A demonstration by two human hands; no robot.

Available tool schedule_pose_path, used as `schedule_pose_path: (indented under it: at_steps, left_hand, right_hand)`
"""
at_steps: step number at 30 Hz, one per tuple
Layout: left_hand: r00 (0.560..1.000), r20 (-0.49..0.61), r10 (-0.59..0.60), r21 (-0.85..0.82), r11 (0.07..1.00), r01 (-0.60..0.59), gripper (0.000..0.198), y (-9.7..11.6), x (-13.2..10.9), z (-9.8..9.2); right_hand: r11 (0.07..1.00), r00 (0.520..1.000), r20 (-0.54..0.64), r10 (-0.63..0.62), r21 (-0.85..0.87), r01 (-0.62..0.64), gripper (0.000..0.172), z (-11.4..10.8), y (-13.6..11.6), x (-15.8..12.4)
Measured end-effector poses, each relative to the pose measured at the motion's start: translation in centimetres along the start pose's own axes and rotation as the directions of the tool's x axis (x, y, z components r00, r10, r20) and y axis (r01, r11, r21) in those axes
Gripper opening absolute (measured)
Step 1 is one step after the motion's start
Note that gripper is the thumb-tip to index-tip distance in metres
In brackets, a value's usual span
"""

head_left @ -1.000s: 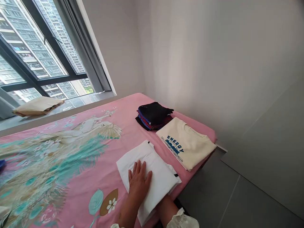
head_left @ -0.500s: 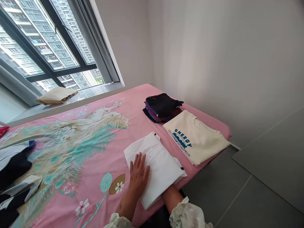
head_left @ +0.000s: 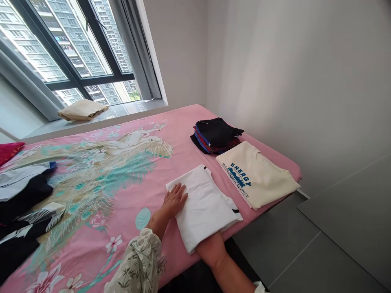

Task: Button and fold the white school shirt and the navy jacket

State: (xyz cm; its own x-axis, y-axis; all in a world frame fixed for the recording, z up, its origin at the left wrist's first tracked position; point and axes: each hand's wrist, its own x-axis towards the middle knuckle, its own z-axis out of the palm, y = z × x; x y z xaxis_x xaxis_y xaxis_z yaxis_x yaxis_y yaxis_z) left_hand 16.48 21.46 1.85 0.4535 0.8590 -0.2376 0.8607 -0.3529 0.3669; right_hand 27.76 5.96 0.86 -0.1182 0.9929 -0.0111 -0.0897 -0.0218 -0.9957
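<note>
A folded white garment [head_left: 204,205] lies near the front edge of a bed with a pink flowered cover [head_left: 122,171]. My left hand [head_left: 174,198] rests flat on the garment's left edge, fingers stretched out. My right hand [head_left: 210,249] reaches under the garment's near edge; its fingers are hidden beneath the cloth. To the right lies a folded cream T-shirt [head_left: 259,177] printed "ENERGY". Behind it sits a small stack of dark folded clothes [head_left: 216,135].
Unfolded black, white and striped clothes [head_left: 24,211] lie heaped at the bed's left side, with something red [head_left: 9,150] behind. A beige cushion [head_left: 82,110] sits on the window sill. The wall runs along the bed's right side; grey floor lies below right.
The view has swung left, showing more of the clothes heap. My left hand slid from the garment's middle to its left edge. My right hand has moved in under the near edge.
</note>
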Motion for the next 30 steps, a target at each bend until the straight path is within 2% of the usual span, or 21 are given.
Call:
schedule_pose_path:
  at_steps: [2,3,5,6,7,8,9,11,13,15,18,20,22,24,27,28,30]
  left_hand:
    - [0.999,-0.034,0.005,0.021,1.000,-0.004,0.060,0.0,-0.2,0.6]
    - [0.998,-0.062,0.008,0.044,0.999,-0.005,0.061,0.0,-0.3,0.9]
    - [0.993,-0.119,0.017,0.103,0.995,-0.005,0.061,0.2,-0.5,1.3]
    - [0.989,-0.148,0.017,0.132,0.991,0.003,0.060,0.5,-0.6,1.4]
    - [0.984,-0.178,0.013,0.154,0.988,0.015,0.059,0.8,-0.8,1.5]
    - [0.978,-0.210,0.013,0.168,0.985,0.023,0.059,1.3,-1.1,1.6]
    - [0.970,-0.243,0.028,0.181,0.983,0.017,0.059,1.9,-1.4,1.7]
    - [0.947,-0.299,0.121,0.211,0.976,-0.059,0.057,3.2,-2.2,2.2]
    - [0.919,-0.312,0.242,0.237,0.956,-0.171,0.055,4.5,-2.9,3.0]
    - [0.909,-0.298,0.293,0.238,0.944,-0.227,0.055,5.4,-3.4,4.1]
    - [0.920,-0.270,0.284,0.217,0.949,-0.229,0.055,5.7,-3.4,5.4]
    - [0.929,-0.259,0.265,0.199,0.956,-0.217,0.056,5.6,-3.4,5.5]
    - [0.938,-0.236,0.255,0.174,0.961,-0.217,0.059,5.7,-3.7,5.1]
    - [0.931,-0.185,0.316,0.157,0.944,-0.289,0.071,6.4,-4.3,4.8]
    - [0.880,-0.153,0.450,0.115,0.892,-0.437,0.099,8.3,-5.4,5.2]
    - [0.872,-0.174,0.458,0.081,0.889,-0.451,0.101,8.9,-5.6,5.6]
    - [0.887,-0.242,0.393,-0.045,0.909,-0.415,0.087,9.9,-5.8,6.6]
  right_hand:
    - [0.978,0.995,-0.021,0.095,0.191,-0.090,0.050,0.6,0.6,-1.9]
    - [0.926,0.985,-0.010,0.172,0.342,-0.158,0.055,0.8,0.9,-3.0]
    - [0.728,0.941,0.093,0.325,0.610,-0.312,0.058,0.6,1.7,-5.2]
    - [0.634,0.912,0.145,0.384,0.677,-0.375,0.056,0.2,2.1,-6.3]
    - [0.588,0.887,0.158,0.434,0.696,-0.412,0.055,-0.4,2.5,-7.2]
    - [0.583,0.867,0.115,0.485,0.696,-0.419,0.054,-1.2,2.7,-7.9]
    - [0.612,0.845,0.009,0.535,0.685,-0.395,0.054,-2.2,2.9,-8.5]
    - [0.746,0.772,-0.311,0.554,0.598,-0.294,0.053,-4.4,2.8,-9.0]
    - [0.886,0.693,-0.575,0.435,0.409,-0.217,0.052,-6.6,2.3,-8.7]
    - [0.953,0.664,-0.684,0.303,0.212,-0.216,0.052,-8.5,1.6,-7.9]
    - [0.946,0.685,-0.675,0.274,0.059,-0.319,0.058,-10.4,0.4,-6.5]
    - [0.916,0.712,-0.626,0.320,0.013,-0.401,0.060,-11.2,-0.1,-5.7]
    - [0.903,0.745,-0.579,0.330,-0.035,-0.427,0.054,-11.7,-0.3,-5.1]
    - [0.915,0.781,-0.554,0.287,-0.084,-0.396,0.046,-11.9,-0.3,-4.7]
    - [0.941,0.818,-0.550,0.167,-0.159,-0.299,0.040,-11.6,-0.7,-4.2]
    - [0.946,0.827,-0.548,0.124,-0.186,-0.265,0.039,-11.4,-1.0,-4.0]
    - [0.948,0.854,-0.518,0.047,-0.246,-0.201,0.036,-10.8,-1.8,-3.7]
